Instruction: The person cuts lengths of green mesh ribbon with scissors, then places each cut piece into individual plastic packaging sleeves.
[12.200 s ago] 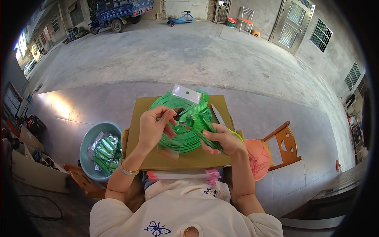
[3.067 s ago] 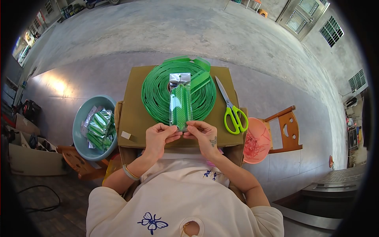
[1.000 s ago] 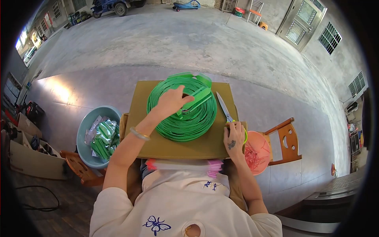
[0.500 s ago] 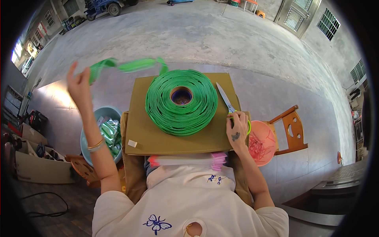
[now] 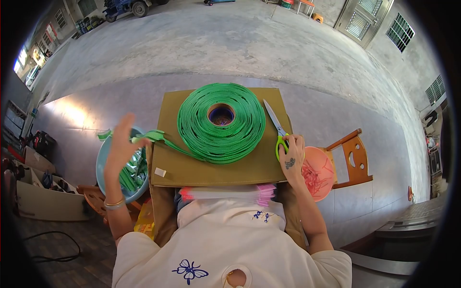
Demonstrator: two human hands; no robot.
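Observation:
A large roll of green strip (image 5: 192, 120) lies flat on a brown board (image 5: 173, 170). Its loose end runs left from the roll, past my left hand (image 5: 121, 146) and over the blue basin. That hand is slightly blurred and raised above the basin, its fingers and thumb apart; the strip passes beside or behind it. At the board's right edge, my right hand (image 5: 291, 156) has its fingers curled on the green handle of the scissors (image 5: 273, 116), which rest on the board with blades pointing away from me.
Shiny green pieces fill part of the blue basin (image 5: 100, 168) on the left. To the right, a pink basin (image 5: 328, 185) of pink strips sits on a wooden chair (image 5: 356, 158). Pink-edged sheets (image 5: 225, 193) lie on my lap. Another wooden chair (image 5: 93, 197) stands left.
My left hand has come down and inward, and its fingers have opened. The green strip has dropped from the air above the board to its left edge. My right hand has shifted slightly lower.

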